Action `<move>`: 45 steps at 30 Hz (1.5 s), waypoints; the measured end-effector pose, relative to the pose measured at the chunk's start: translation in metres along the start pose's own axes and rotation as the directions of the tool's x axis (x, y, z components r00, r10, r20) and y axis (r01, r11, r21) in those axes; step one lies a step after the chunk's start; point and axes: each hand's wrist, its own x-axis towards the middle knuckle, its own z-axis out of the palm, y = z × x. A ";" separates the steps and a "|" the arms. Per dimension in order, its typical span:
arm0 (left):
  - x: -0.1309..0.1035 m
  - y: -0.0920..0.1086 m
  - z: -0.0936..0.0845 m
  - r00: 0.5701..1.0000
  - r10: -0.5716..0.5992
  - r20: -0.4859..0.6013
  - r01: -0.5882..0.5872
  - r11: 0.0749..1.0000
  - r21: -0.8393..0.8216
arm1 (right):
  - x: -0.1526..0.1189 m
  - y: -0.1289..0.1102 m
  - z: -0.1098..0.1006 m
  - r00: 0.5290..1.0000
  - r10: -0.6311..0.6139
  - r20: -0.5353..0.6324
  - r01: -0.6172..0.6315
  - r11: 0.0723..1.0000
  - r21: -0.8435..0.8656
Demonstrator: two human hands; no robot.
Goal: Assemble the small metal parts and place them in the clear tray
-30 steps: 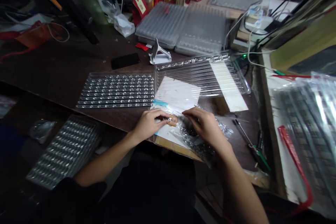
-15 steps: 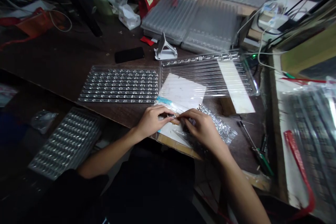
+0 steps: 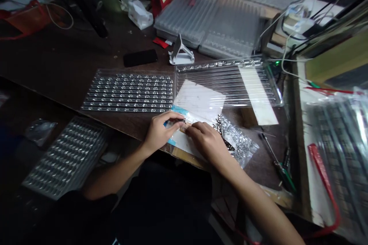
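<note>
My left hand (image 3: pixel 160 131) pinches a small metal part (image 3: pixel 183 121) between thumb and fingertips. Close beside it, my right hand (image 3: pixel 207 138) is bent with its fingers pressed together near a small tan piece; what they hold, if anything, is hidden. Both hands are above a white sheet (image 3: pixel 186 141) with blue tape at the desk's front edge. A clear bag of small silvery pieces (image 3: pixel 244 143) lies just right of my right hand. Beyond my left hand is a tray filled with rows of metal parts (image 3: pixel 129 92).
A clear ribbed tray (image 3: pixel 201 84) carries one row of parts along its back edge. Behind stand a white stand (image 3: pixel 181 51), a black phone (image 3: pixel 140 58) and stacked clear trays (image 3: pixel 186 17). A green-handled screwdriver (image 3: pixel 283 174) lies right. More filled trays (image 3: pixel 64 157) sit lower left.
Both hands have shifted slightly left, and my right hand's fingers have curled further down over the work spot. More of the bag of silvery pieces shows. The view has shifted slightly.
</note>
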 end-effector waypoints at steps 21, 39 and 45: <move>0.001 -0.003 0.000 0.999 0.040 0.030 -0.041 0.998 0.042 | 0.005 -0.003 -0.001 0.998 -0.016 -0.057 0.013 0.999 -0.046; 0.004 0.002 0.002 0.968 0.107 0.225 -0.123 0.990 0.061 | -0.011 0.015 -0.015 0.992 0.080 -0.102 -0.039 0.933 0.356; 0.001 0.001 0.004 0.956 0.127 0.264 -0.160 0.981 0.106 | -0.009 0.016 -0.013 0.978 0.085 -0.190 -0.009 0.927 0.374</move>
